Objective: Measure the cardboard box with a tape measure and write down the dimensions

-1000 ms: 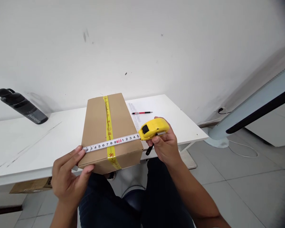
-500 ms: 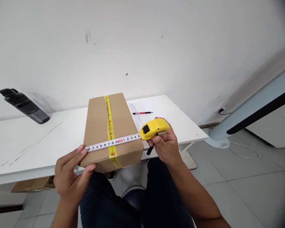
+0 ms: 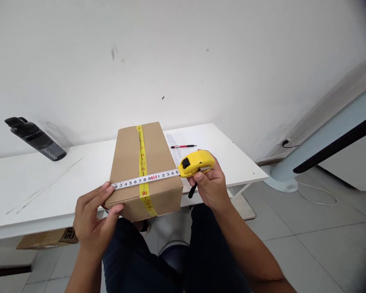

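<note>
A brown cardboard box (image 3: 155, 150) with a strip of printed yellow tape (image 3: 142, 162) around it sits at the table's front edge. The white blade (image 3: 137, 182) of a tape measure stretches across the top of the box, its numbers facing up. At the box's left edge my left hand (image 3: 94, 217) pinches the blade's end, with the thumb against the front side. My right hand (image 3: 212, 185) grips the yellow tape measure case (image 3: 198, 163) just beyond the right edge. A black strap hangs from the case. The hook of the blade is hidden by my left fingers.
On the white table (image 3: 49, 185), a red and black pen (image 3: 184, 146) lies on a printed paper (image 3: 178, 154) behind the case. A dark bottle (image 3: 36, 139) stands at the left. A pale tower appliance (image 3: 323, 142) is on the floor at right.
My view has shifted slightly, and a little more of the box's front side shows. Both hands keep their hold, with the blade still stretched across the box.
</note>
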`<state>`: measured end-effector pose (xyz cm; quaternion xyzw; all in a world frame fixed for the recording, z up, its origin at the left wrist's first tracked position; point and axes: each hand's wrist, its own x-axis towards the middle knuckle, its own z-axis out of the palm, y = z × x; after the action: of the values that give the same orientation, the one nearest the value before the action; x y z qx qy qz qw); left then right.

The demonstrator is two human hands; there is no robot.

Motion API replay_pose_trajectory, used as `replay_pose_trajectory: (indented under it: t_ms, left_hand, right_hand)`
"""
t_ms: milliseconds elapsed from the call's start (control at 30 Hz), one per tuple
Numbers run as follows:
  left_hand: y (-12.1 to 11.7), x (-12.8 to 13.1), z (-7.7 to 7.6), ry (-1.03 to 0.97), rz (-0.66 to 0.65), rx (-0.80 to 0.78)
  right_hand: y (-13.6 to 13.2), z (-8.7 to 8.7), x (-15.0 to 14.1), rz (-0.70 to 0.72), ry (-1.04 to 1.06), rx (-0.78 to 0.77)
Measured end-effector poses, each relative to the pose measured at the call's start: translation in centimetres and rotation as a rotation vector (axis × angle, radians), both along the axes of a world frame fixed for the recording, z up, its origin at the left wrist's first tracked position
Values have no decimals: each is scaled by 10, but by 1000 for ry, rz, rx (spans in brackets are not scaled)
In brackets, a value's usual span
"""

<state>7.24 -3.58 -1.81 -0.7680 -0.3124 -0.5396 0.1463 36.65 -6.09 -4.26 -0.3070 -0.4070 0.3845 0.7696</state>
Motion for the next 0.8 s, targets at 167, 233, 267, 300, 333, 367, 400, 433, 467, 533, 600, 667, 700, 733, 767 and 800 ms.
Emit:
replay_pose_trajectory:
  t_ms: [167,233,267,300,333,367,400,433,467,533,600,667,700,733,767,800]
  left_hand:
    - [16,2,12,21,-4,-21]
    - [25,1,17,29,-1,-47]
    - [30,1,20,33,8,-61]
    - [36,1,24,39,22,-73]
    - [42,1,27,44,40,-85]
    - [50,2,30,46,61,-101]
    - [59,2,33,44,84,-125]
    - [69,2,36,34,110,-160]
    - [80,1,40,22,139,-207]
    - [102,-1,48,7,203,-313]
    - [115,-7,59,36,258,-370]
    - [110,-14,70,122,298,-300]
    - [99,-17,73,165,314,-209]
    - [82,-19,75,212,316,-92]
    - [61,-20,74,238,311,41]
    - [36,-20,69,263,262,156]
  right_hand:
    - [2,7,-3,-21,-40,46]
    - [8,13,-4,-36,-67,34]
    - [12,16,-5,-36,-76,25]
    - [17,20,-6,-29,-81,17]
    - [24,23,-7,-17,-81,10]
    - [32,26,-9,-3,-79,5]
    - [41,29,-12,7,-77,3]
    - [50,32,-15,17,-83,0]
    - [61,34,-18,26,-96,-4]
    - [81,40,-24,57,-153,-21]
    - [94,46,-30,88,-222,-36]
    - [92,49,-34,83,-278,-26]
    - [83,48,-35,62,-300,-10]
    - [69,45,-36,33,-317,15]
    - [51,38,-37,1,-328,44]
    - [28,27,-39,-43,-334,84]
